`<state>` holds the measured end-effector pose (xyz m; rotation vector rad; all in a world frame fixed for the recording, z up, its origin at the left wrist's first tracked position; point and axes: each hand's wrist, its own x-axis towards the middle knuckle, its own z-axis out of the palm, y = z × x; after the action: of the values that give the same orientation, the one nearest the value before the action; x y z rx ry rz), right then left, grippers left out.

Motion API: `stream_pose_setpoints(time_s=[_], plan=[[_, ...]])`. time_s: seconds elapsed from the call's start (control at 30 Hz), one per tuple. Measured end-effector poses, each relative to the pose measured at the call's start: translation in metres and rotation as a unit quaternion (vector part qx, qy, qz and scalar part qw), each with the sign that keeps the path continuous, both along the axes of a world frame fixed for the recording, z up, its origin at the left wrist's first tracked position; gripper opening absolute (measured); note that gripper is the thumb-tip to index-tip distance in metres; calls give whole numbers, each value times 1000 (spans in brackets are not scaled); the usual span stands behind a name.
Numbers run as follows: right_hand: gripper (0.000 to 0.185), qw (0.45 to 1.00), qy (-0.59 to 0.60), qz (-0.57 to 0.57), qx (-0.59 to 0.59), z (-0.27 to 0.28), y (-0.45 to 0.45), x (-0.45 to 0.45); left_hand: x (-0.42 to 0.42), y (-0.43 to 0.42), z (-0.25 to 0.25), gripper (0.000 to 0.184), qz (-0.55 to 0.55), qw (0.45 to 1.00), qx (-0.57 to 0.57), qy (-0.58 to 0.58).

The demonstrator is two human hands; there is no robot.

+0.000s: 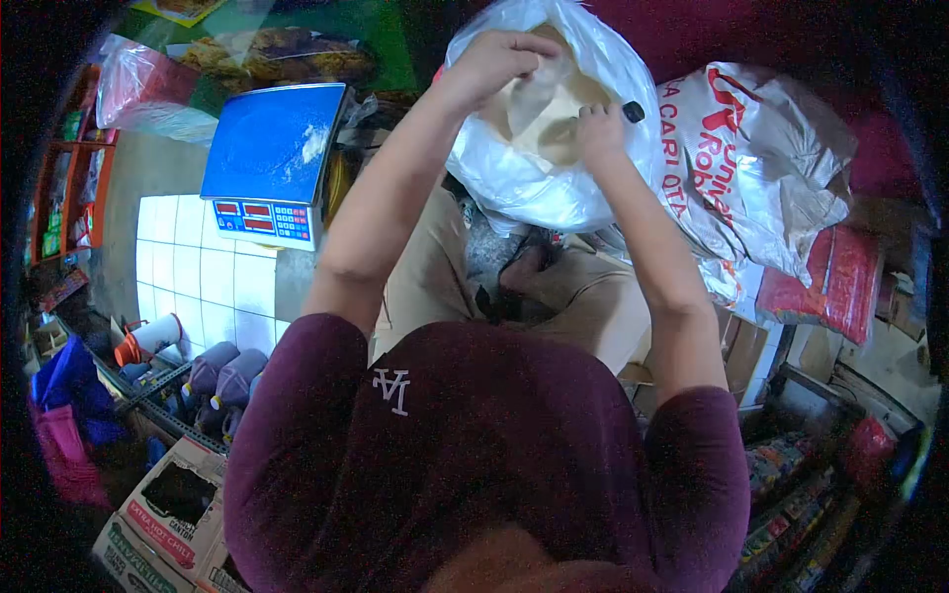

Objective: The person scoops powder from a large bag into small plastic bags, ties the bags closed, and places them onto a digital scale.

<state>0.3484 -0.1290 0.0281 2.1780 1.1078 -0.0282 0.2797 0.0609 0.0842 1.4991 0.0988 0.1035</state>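
A large white sack (504, 168) stands open in front of me, with pale powder (563, 111) inside. Over its mouth, my left hand (499, 67) pinches the top of a small clear plastic bag (536, 101). My right hand (600, 133) is closed inside the sack's right side, around something with a black end (633, 112); the rest of that object is hidden. To the left, a digital weighing scale (265, 163) has a blue top dusted with white powder (314, 143).
A printed white sack (756, 163) leans at the right, above a red packed bag (830, 282). Pink-filled plastic bags (148, 89) lie at upper left. Purple jugs (232, 379) and cardboard boxes (163, 524) stand at lower left.
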Motion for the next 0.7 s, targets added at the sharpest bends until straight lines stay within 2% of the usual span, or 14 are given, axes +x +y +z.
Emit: stream_pose_setpoints(time_s=[0.03, 0.1, 0.17, 0.2, 0.23, 0.3, 0.33, 0.4, 0.43, 0.5, 0.53, 0.6, 0.63, 0.7], plan=[[30, 1000, 4, 0, -2, -8, 0, -3, -1, 1, 2, 37, 12, 999, 49, 0], [34, 986, 140, -85, 3, -20, 6, -2, -1, 5, 6, 39, 27, 993, 113, -5], [38, 968, 211, -94, 94, -31, 12, -14, -3, 10, 6, 39, 37, 991, 125, 0], [41, 945, 248, -105, 185, -71, 13, -7, -4, 12, 6, 40, 45, 990, 134, 8], [41, 945, 248, -103, 185, -68, 18, -7, -4, 14, 5, 40, 47, 990, 135, 8], [42, 857, 386, -179, 291, -62, 23, -9, -7, 17, 4, 38, 69, 989, 129, -3], [42, 857, 364, -139, 338, -52, 19, -8, -8, 19, 4, 38, 71, 989, 130, -5], [41, 877, 323, -119, 334, -7, 12, -8, -10, 21, 3, 38, 77, 990, 118, -14], [43, 831, 379, -130, 387, 1, 5, 1, -10, 23, 1, 38, 77, 990, 118, -19], [46, 806, 349, -80, 471, 8, -11, 19, -11, 22, -4, 39, 80, 990, 112, -25], [45, 830, 321, -128, 438, 37, -14, 13, -12, 20, -7, 39, 79, 990, 111, -28], [43, 816, 275, -47, 506, 60, -27, 18, -13, 15, -14, 39, 93, 991, 86, -35], [43, 828, 265, -62, 489, 85, -28, 12, -12, 13, -17, 39, 93, 991, 84, -38], [40, 871, 124, 22, 475, 109, -30, 6, -10, 6, -24, 40, 102, 993, 49, -17]])
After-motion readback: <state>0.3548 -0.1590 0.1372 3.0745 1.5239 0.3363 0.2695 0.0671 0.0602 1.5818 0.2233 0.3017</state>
